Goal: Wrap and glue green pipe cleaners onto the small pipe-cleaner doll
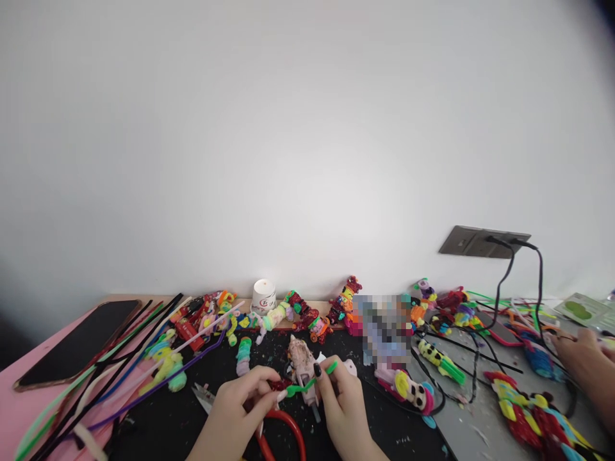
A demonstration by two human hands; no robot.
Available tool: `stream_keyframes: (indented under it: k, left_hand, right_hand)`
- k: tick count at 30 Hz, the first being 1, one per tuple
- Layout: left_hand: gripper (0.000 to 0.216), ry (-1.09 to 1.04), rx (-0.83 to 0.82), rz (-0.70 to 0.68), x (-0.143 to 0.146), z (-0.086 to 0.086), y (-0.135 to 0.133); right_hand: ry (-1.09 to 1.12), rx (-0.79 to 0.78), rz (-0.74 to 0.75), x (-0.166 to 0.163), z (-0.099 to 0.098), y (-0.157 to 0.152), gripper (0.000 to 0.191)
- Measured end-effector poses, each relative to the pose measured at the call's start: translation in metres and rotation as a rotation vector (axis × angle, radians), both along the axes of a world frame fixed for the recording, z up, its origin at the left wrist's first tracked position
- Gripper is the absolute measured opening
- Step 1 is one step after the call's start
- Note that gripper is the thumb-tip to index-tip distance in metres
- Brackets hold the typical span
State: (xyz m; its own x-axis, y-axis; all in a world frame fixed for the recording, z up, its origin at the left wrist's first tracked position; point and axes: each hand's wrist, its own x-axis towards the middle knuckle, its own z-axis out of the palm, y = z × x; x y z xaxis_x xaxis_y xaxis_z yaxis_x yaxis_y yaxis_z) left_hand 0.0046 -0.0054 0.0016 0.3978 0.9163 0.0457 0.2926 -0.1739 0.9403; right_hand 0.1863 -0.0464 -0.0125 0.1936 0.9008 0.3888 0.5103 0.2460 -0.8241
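Note:
A short bent green pipe cleaner stretches between my two hands. My left hand pinches its left end between thumb and fingertips, with some dark red fuzzy material showing by the fingers. The thumb and fingers of my right hand are closed on the other end, and a green tip sticks out above them. Just behind the hands lies a stained, pale pink glue gun, partly hidden. Below them are red-handled scissors, their blade tips showing left of my left wrist.
Loose pipe cleaners and a phone lie left. Fuzzy figures and an upside-down paper cup line the wall. Black cables run from a wall socket at right, near another person's hand.

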Motion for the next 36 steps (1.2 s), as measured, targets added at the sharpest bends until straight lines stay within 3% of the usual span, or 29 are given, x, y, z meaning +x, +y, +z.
stream_keyframes:
  k: [4, 11, 20, 29, 36]
  left_hand:
    - [0.023, -0.016, -0.011, -0.008, -0.0015, 0.0026, -0.0014]
    - [0.029, -0.038, 0.066, 0.011, -0.0060, 0.0056, -0.0040]
    - [0.021, 0.014, 0.274, -0.154, -0.0073, 0.0048, -0.0019]
    - [0.017, 0.015, 0.245, -0.173, -0.0046, 0.0046, -0.0020]
    - [0.016, 0.048, 0.217, -0.109, -0.0043, 0.0046, -0.0009]
  right_hand:
    - [0.068, -0.050, -0.065, 0.0029, 0.0004, 0.0006, 0.027]
    - [0.130, -0.068, -0.025, 0.0007, 0.0057, -0.0026, 0.027]
    - [0.130, -0.078, 0.112, -0.0035, 0.0079, -0.0071, 0.022]
    - [0.051, -0.077, 0.143, -0.0034, 0.0078, -0.0070, 0.011]
    - [-0.031, -0.075, 0.134, -0.0041, 0.0072, -0.0052, 0.013]
